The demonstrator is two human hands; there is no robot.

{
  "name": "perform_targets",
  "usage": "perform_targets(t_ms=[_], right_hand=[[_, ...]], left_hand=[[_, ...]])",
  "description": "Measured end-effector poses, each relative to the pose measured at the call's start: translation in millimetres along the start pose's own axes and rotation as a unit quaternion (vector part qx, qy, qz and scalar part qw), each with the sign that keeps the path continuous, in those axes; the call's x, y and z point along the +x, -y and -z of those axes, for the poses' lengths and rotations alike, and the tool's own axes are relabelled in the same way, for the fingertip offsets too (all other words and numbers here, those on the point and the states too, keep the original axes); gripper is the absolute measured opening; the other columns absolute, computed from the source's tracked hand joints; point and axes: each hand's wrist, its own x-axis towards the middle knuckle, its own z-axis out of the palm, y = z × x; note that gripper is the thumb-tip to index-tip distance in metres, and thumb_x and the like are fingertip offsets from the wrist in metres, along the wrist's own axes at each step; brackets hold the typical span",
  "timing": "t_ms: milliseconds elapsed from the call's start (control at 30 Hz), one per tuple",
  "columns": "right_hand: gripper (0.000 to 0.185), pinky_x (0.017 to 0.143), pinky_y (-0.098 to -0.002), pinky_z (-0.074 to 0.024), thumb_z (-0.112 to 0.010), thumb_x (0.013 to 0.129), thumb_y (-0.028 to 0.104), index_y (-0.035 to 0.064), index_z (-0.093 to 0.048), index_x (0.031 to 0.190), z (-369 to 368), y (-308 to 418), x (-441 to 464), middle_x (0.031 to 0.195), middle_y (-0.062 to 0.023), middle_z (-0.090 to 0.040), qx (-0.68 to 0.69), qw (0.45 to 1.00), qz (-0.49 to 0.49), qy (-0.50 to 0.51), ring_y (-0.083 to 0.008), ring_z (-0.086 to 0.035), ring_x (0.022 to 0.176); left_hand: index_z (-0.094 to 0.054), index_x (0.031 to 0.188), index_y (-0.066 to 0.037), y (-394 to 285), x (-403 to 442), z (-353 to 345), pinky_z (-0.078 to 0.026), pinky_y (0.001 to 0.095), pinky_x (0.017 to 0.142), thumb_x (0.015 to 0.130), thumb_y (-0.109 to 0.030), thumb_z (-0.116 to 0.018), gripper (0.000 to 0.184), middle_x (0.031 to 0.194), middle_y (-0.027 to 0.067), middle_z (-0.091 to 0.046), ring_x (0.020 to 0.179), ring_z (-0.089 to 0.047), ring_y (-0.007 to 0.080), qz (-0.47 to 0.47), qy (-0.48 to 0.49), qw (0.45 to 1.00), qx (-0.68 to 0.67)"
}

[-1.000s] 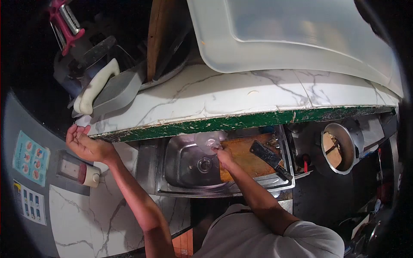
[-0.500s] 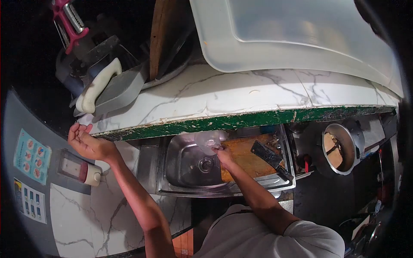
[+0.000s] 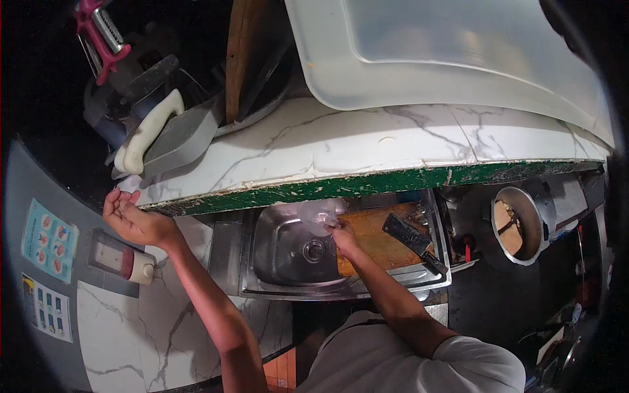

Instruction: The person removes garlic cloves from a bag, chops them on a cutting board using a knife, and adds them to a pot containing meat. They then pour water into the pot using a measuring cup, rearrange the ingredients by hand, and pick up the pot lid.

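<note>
My right hand is closed on the edge of a translucent plastic container, held over the steel sink. Beneath that hand, a worn wooden cutting board covers the sink's right part. On the board lies a cleaver with a dark blade, its handle pointing to the lower right. Away to the left, my left hand is raised by the end of the shelf, palm partly up. Its fingers are loosely curled and apart, close to a small whitish thing; contact there is unclear.
A marble-patterned shelf with a chipped green edge overhangs the sink. It bears a large translucent plastic lid and a grey pan-like thing with a white handle. At right stands a metal pot. A cream-and-red dispenser is at left.
Both hands stay almost in place. The plastic container in my right hand has shifted very slightly; the cleaver and board have not moved.
</note>
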Motion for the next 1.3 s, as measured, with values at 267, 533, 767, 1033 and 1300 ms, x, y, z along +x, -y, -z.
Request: perform_targets(t_ms=[267,533,767,1033,1300], right_hand=[[0.033,0.084,-0.0333,-0.0474,-0.077,0.085,0.012,-0.0030,-0.067,0.112,-1.7,-8.9,6.5,0.105,-0.0095,-0.070,0.069,0.997,0.023,0.014,-0.0198,-0.063,0.094],[0.044,0.088,-0.0310,-0.0472,-0.078,0.084,0.009,-0.0060,-0.059,0.121,-0.7,3.5,-0.4,0.113,-0.0102,-0.067,0.068,0.997,-0.027,0.003,-0.0193,-0.062,0.100],[0.049,0.094,-0.0315,-0.0459,-0.077,0.085,0.007,-0.0068,-0.056,0.127,-2.3,2.1,3.0,0.121,-0.0112,-0.065,0.077,0.997,-0.014,0.020,-0.0202,-0.060,0.109],[0.031,0.086,-0.0314,-0.0464,-0.076,0.087,0.011,-0.0027,-0.067,0.113,-2.2,-4.7,4.5,0.105,-0.0079,-0.070,0.048,0.999,-0.011,-0.015,-0.0184,-0.063,0.097],[0.036,0.086,-0.0307,-0.0459,-0.078,0.085,0.015,-0.0007,-0.066,0.115,0.1,-3.0,4.1,0.105,-0.0062,-0.069,0.064,0.998,-0.011,0.020,-0.0170,-0.062,0.095]], left_hand=[[-0.057,0.112,0.007,5.7,0.4,1.8,-0.051,0.0315,0.079,0.088,-0.002,-0.039,0.031,0.109,0.0133,-0.058,0.087,-0.056,0.0189,0.001,0.001,1.000,-0.007],[-0.056,0.112,0.007,2.1,0.9,0.9,-0.050,0.0322,0.080,0.087,-0.002,-0.039,0.031,0.106,0.0139,-0.059,0.088,-0.057,0.0195,0.012,0.001,1.000,-0.008],[-0.054,0.114,0.007,1.9,0.7,-0.1,-0.051,0.0328,0.080,0.090,-0.004,-0.040,0.030,0.109,0.0143,-0.058,0.090,-0.058,0.0200,0.007,0.001,1.000,-0.017],[-0.056,0.114,0.006,-2.1,-0.2,-1.5,-0.051,0.0329,0.080,0.090,-0.007,-0.040,0.031,0.107,0.0139,-0.058,0.089,-0.057,0.0200,0.011,-0.005,1.000,-0.010],[-0.055,0.114,0.007,2.8,0.1,0.5,-0.051,0.0331,0.081,0.088,-0.005,-0.039,0.032,0.107,0.0139,-0.059,0.089,-0.057,0.0200,0.008,-0.002,1.000,-0.012]])
